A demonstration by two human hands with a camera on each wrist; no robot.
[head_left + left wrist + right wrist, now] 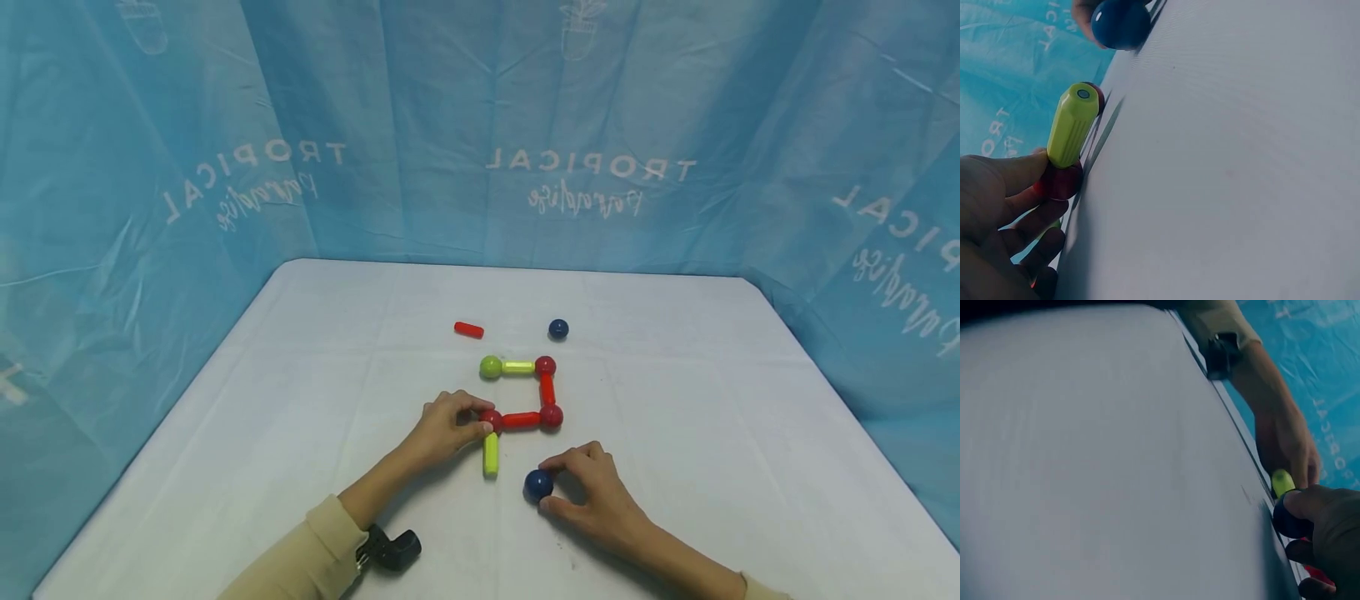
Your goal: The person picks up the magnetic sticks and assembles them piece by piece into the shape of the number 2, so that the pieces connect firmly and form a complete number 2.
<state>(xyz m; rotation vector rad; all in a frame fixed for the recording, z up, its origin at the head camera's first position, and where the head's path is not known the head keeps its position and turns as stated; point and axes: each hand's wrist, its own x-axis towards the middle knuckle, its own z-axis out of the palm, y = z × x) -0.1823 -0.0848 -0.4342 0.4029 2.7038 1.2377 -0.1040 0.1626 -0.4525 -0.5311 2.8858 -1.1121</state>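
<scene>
My left hand [448, 427] pinches a red ball [491, 420] between thumb and fingers. From that ball a yellow-green rod [491, 457] points toward me, its free end bare. A red rod [521, 421] runs right from it to a second red ball [551, 417]. Another red rod [547, 388] leads back to a red ball [545, 366], then a yellow-green rod [517, 367] ends at a green ball [491, 367]. My right hand [596, 496] pinches a dark blue ball [538, 485], right of the near rod's end and apart from it.
Behind the joined pieces lie a loose red rod [468, 330] and another dark blue ball [558, 329]. A white cloth covers the table [675, 358]. Blue printed curtains [442, 100] stand around its back and sides. A black wrist device [393, 550] sits by the left sleeve.
</scene>
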